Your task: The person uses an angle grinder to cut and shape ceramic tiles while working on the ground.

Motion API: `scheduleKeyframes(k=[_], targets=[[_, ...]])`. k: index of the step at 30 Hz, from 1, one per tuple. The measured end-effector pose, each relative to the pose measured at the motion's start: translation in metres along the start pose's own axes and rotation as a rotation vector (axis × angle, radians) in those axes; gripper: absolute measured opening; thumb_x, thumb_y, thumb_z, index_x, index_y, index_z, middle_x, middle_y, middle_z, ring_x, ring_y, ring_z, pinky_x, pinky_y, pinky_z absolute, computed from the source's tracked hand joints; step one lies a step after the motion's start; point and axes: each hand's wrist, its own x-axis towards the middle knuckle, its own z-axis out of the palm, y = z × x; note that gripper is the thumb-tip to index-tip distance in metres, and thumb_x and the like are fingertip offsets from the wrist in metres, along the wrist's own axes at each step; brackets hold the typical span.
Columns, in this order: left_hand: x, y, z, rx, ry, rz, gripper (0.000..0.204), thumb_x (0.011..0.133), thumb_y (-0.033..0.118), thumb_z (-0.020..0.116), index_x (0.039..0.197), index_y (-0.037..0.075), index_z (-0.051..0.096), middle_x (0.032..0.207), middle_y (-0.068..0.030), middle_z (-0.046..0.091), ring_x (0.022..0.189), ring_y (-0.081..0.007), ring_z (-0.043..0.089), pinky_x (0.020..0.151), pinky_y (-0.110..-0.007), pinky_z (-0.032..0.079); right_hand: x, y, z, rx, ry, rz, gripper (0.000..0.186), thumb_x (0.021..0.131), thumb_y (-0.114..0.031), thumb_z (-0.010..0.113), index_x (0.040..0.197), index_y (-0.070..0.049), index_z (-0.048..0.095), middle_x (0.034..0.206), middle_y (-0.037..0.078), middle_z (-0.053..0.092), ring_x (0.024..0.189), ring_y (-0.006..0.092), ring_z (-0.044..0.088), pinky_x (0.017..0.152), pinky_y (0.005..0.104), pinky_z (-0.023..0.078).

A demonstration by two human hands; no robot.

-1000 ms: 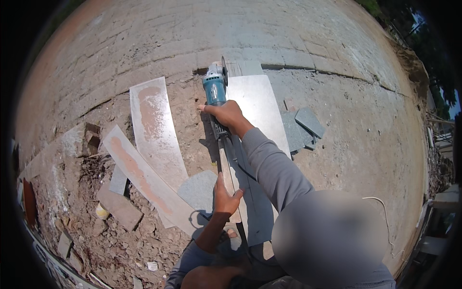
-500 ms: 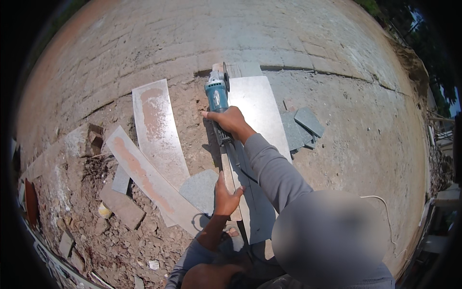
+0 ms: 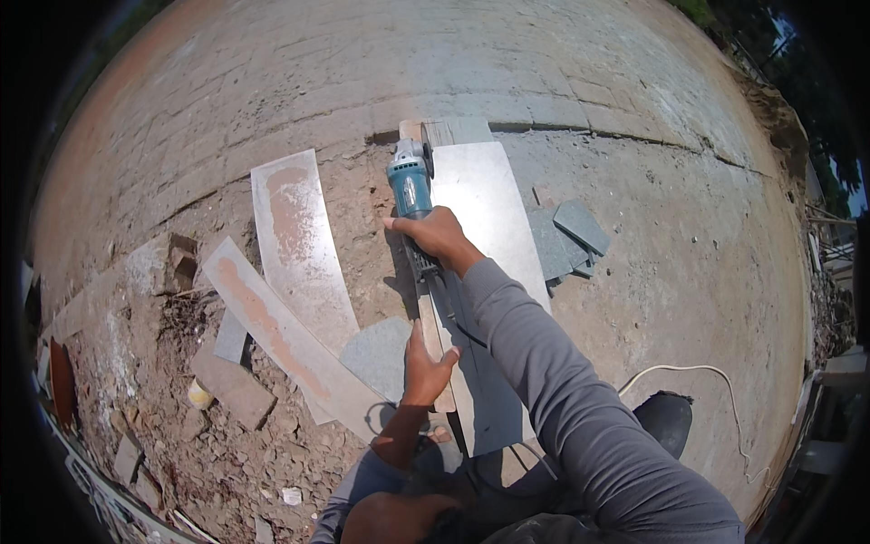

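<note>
My right hand (image 3: 439,238) is wrapped round the rear body of a teal angle grinder (image 3: 410,192). Its thin dark disc (image 3: 426,150) stands on edge at the far left corner of a pale stone slab (image 3: 480,204). The near part of the slab lies in shadow. Along the slab's left side runs a narrow stone strip (image 3: 429,334). My left hand (image 3: 424,370) holds that strip nearer to me, thumb on its right and fingers along its left. Under my right wrist a dark power cord (image 3: 464,328) trails back from the grinder.
Two long pale slabs (image 3: 313,245) lie to the left, with a grey stone piece (image 3: 379,354) beside them. Broken bricks and rubble (image 3: 240,390) cover the lower left. Grey stone offcuts (image 3: 580,227) are stacked right of the slab. A white cable (image 3: 702,367) curves over the ground.
The grinder has shifted very slightly toward me. A blurred round shape at lower right is gone, uncovering my right sleeve and a dark shape beside it. My left hand stays in place.
</note>
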Motion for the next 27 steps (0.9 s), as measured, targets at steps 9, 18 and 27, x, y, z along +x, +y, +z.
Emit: scheduleKeyframes(k=[9, 18, 27], targets=[[0.000, -0.008, 0.004, 0.010, 0.022, 0.026, 0.086, 0.077, 0.014, 0.077, 0.144, -0.010, 0.029, 0.140, -0.0255, 0.043, 0.131, -0.0334, 0.044, 0.110, -0.037, 0.034, -0.005, 0.006, 0.001, 0.005, -0.008, -0.007, 0.063, 0.068, -0.049, 0.081, 0.082, 0.011, 0.068, 0.077, 0.019, 0.069, 0.069, 0.0264, 0.069, 0.064, 0.0336, 0.053], [0.005, -0.010, 0.004, -0.169, -0.036, -0.012, 0.094, 0.075, 0.024, 0.081, 0.144, -0.013, 0.027, 0.138, -0.0324, 0.043, 0.132, -0.0420, 0.042, 0.111, -0.043, 0.033, -0.031, -0.012, -0.027, 0.064, -0.022, -0.115, 0.059, 0.074, -0.042, 0.079, 0.098, 0.010, 0.064, 0.081, 0.014, 0.065, 0.068, 0.0203, 0.066, 0.061, 0.0333, 0.053], [-0.099, -0.041, -0.060, -0.397, 0.180, -0.312, 0.091, 0.083, 0.020, 0.077, 0.150, -0.005, 0.021, 0.146, -0.0338, 0.035, 0.141, -0.0376, 0.034, 0.111, -0.044, 0.034, -0.100, 0.027, -0.142, 0.133, 0.022, -0.152, 0.050, 0.083, -0.046, 0.072, 0.096, 0.000, 0.061, 0.076, 0.006, 0.060, 0.059, 0.0119, 0.059, 0.053, 0.0254, 0.048]])
